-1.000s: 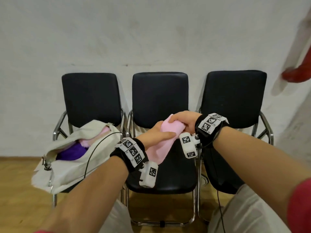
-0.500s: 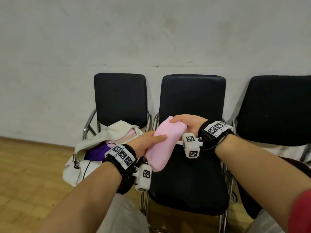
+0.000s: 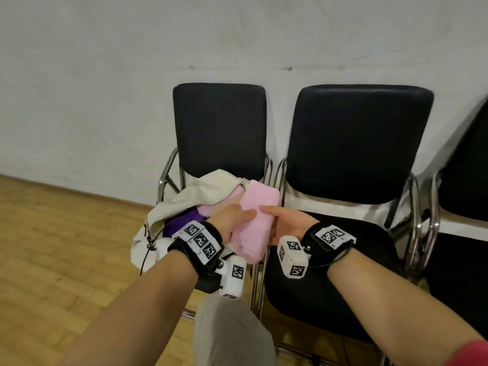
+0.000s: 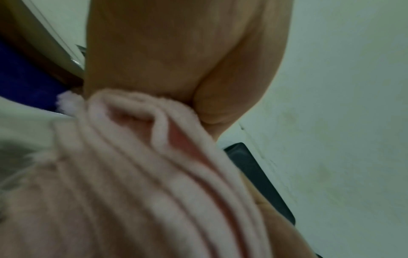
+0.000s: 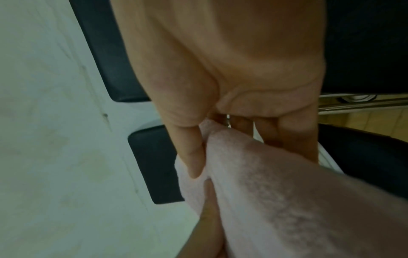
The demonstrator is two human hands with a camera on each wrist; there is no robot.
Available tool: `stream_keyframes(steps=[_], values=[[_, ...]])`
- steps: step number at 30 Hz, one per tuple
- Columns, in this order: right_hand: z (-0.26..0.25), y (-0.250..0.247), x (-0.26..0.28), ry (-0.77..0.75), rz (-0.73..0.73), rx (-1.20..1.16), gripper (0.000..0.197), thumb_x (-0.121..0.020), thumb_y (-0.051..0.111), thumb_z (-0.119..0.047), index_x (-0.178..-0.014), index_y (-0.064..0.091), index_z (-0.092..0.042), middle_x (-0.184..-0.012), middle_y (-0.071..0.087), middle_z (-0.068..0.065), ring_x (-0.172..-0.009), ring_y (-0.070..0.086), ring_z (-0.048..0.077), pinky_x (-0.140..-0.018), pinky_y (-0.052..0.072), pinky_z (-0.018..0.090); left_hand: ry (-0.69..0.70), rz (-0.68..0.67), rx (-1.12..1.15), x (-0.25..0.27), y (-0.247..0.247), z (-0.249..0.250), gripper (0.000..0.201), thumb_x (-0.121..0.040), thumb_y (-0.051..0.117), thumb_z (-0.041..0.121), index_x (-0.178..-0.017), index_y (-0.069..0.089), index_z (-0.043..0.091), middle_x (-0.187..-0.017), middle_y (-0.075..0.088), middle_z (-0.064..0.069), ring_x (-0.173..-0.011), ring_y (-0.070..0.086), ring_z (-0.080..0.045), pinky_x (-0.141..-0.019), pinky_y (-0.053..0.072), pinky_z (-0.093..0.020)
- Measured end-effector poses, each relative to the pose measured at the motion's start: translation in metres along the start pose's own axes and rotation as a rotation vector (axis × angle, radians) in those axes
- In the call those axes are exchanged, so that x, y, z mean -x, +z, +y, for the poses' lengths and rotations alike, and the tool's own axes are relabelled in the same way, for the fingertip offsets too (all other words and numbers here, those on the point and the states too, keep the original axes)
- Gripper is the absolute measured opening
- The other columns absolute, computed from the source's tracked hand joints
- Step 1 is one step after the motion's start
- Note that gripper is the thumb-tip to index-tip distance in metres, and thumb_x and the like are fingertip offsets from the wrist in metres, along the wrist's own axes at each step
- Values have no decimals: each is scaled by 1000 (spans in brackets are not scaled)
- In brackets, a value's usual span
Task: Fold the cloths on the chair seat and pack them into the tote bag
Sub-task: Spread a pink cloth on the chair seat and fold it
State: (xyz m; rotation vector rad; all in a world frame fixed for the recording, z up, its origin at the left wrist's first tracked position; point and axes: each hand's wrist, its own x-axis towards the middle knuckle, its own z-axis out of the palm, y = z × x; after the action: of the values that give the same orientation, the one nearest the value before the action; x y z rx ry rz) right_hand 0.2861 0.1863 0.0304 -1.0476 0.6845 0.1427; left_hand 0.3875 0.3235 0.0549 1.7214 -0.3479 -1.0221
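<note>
A folded pink cloth point(image 3: 257, 217) hangs between both hands, its far end over the mouth of the cream tote bag point(image 3: 184, 202) on the left chair. My left hand point(image 3: 233, 216) grips its left side, thumb on top. My right hand point(image 3: 286, 225) pinches its right side between thumb and fingers. The left wrist view shows the cloth's layered folds point(image 4: 141, 174) under the thumb. In the right wrist view the thumb presses into the pink cloth point(image 5: 287, 200). A purple cloth point(image 3: 182, 221) and another pink one point(image 3: 214, 208) lie inside the bag.
Black padded chairs with chrome frames stand in a row against a white wall; the middle chair seat point(image 3: 343, 273) is bare. A third chair point(image 3: 464, 194) shows at the right edge. Wooden floor point(image 3: 52, 247) lies to the left. My knee point(image 3: 227, 331) is below the hands.
Both hands have carried the pink cloth leftward from over the middle chair to the mouth of the tote bag. The view has swung left with them.
</note>
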Motion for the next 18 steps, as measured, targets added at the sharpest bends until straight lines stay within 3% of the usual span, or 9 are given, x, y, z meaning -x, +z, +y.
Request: stream_keyframes(steps=[2, 4, 6, 7, 9, 12, 14, 16, 18], values=[[9, 11, -16, 41, -12, 31, 56, -80, 78, -27, -129, 57, -9, -114, 73, 14, -106, 68, 33, -76, 58, 41, -37, 46, -48, -5, -11, -9, 18, -99, 59, 20, -105, 57, 3, -98, 66, -12, -94, 64, -27, -91, 53, -41], [15, 22, -31, 55, -33, 40, 38, -89, 70, -20, -123, 60, -10, -103, 76, 10, -95, 70, 29, -65, 57, 34, -65, 51, -18, -6, -26, -16, 28, -96, 63, 23, -112, 60, 0, -105, 69, -17, -102, 65, -31, -98, 51, -45], [16, 30, -47, 60, -52, 51, 36, -91, 68, -17, -125, 60, -9, -106, 75, 11, -96, 70, 30, -65, 58, 36, -66, 58, 14, -9, -47, -25, 35, -94, 63, 26, -122, 62, 4, -112, 71, -14, -107, 65, -31, -101, 50, -49], [16, 35, -54, 69, -56, 52, 41, -90, 69, -16, -128, 58, -9, -113, 73, 14, -102, 68, 33, -70, 59, 40, -36, 102, -21, -9, -59, -28, 26, -95, 62, 25, -116, 65, 10, -105, 72, -8, -100, 66, -26, -96, 52, -45], [17, 45, -71, 104, -49, 48, 49, -88, 72, -17, -132, 55, -8, -122, 68, 17, -112, 64, 36, -81, 57, 46, 45, 265, -109, -9, -88, -34, 9, -95, 59, 17, -92, 67, 20, -81, 65, -1, -78, 58, -17, -72, 49, -29], [19, 60, -92, 127, -39, 50, 48, -89, 70, -18, -132, 53, -7, -124, 67, 17, -112, 64, 35, -81, 58, 45, 129, 583, -191, -8, -134, -47, 27, -86, 55, 3, -77, 65, 26, -81, 64, -5, -72, 55, -19, -61, 41, -25], [22, 69, -106, 142, -52, 41, 40, -90, 67, -17, -127, 55, -7, -118, 67, 16, -105, 66, 32, -72, 59, 41, 83, 675, -326, -6, -159, -58, 29, -82, 51, 8, -75, 69, 29, -78, 65, -2, -62, 55, -19, -55, 44, -25], [25, 78, -118, 172, -51, 36, 31, -90, 67, -16, -118, 59, -6, -105, 68, 14, -92, 67, 30, -60, 59, 37, 7, 700, -472, -7, -178, -70, 31, -77, 48, 22, -80, 72, 39, -91, 66, -2, -74, 63, -24, -65, 56, -33], [28, 86, -130, 203, -7, 57, 31, -84, 73, -20, -109, 62, -6, -87, 65, 11, -76, 64, 25, -56, 57, 32, -119, 667, -677, -11, -189, -78, 38, -81, 43, 31, -103, 68, 51, -115, 57, -6, -99, 60, -30, -89, 54, -41]])
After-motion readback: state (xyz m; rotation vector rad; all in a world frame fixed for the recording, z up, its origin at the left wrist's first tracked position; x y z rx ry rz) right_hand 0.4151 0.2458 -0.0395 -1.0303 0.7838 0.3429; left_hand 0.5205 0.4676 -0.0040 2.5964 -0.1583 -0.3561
